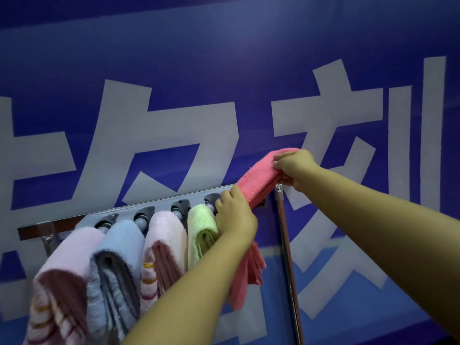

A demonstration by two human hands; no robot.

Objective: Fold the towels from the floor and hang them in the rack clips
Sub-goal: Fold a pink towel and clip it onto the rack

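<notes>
A folded coral-pink towel point(261, 178) lies over the right end of the grey clip rack point(159, 207). My left hand point(236, 215) grips it where it bends at the rack, and its lower part hangs down behind my left forearm. My right hand point(296, 168) pinches the towel's raised upper end beside the wall. Several folded towels hang in the clips to the left: a pink striped one point(64, 275), a blue one point(117, 265), a pale pink one point(164, 247) and a green one point(201, 227).
The rack is fixed to a brown bar point(29, 232) on a metal stand, whose right pole point(288, 265) runs down below my right hand. Behind it is a blue wall point(224, 70) with large white characters.
</notes>
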